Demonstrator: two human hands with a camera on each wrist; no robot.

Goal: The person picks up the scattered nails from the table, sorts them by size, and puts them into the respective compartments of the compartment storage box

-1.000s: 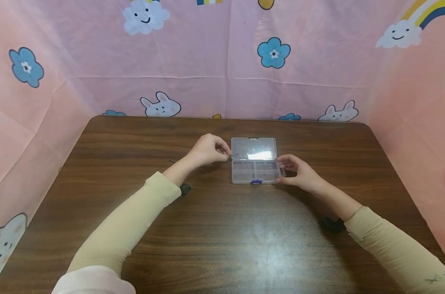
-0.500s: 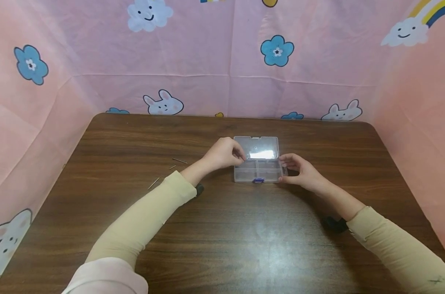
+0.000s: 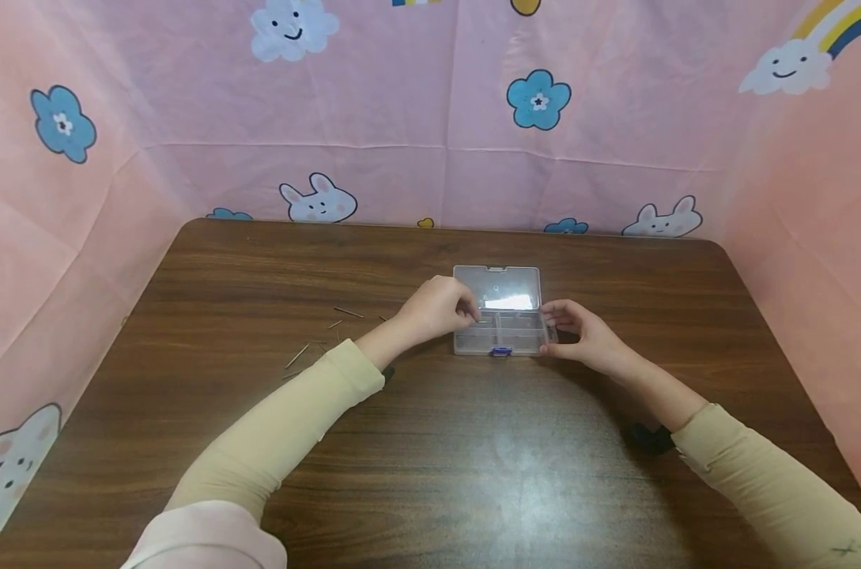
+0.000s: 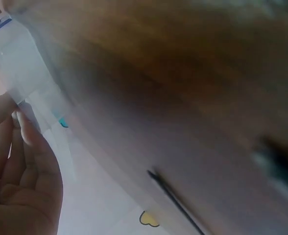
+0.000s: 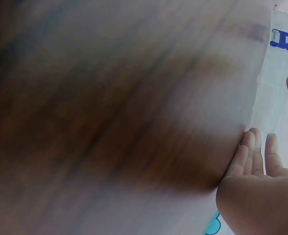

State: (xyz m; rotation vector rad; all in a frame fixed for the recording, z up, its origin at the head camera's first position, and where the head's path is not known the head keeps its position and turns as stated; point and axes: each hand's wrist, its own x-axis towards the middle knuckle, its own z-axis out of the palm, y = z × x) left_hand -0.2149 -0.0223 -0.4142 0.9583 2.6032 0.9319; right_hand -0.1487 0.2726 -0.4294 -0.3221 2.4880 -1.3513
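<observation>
A clear plastic compartment box (image 3: 476, 341) stands on the table with its lid (image 3: 490, 282) raised at the back and a blue latch (image 3: 501, 352) at the front. My left hand (image 3: 439, 307) is over the back left compartment, thumb and fingers pinching a thin metal nail (image 3: 484, 321); its other end is hidden by the fingers. My right hand (image 3: 581, 336) holds the box's right end, thumb at the front corner and fingers toward the back. In the right wrist view, the fingers (image 5: 252, 152) meet the box's end.
Several thin nail-like metal pieces (image 3: 297, 356) lie scattered on the brown table (image 3: 430, 474) left of the box, some partly behind the left forearm. A dark object (image 3: 651, 438) shows beneath the right wrist. Pink patterned cloth (image 3: 402, 95) surrounds the table.
The left hand has moved right, from beside the box to over its back left compartment, with the nail. More metal pieces are uncovered on the table. The right hand keeps its place.
</observation>
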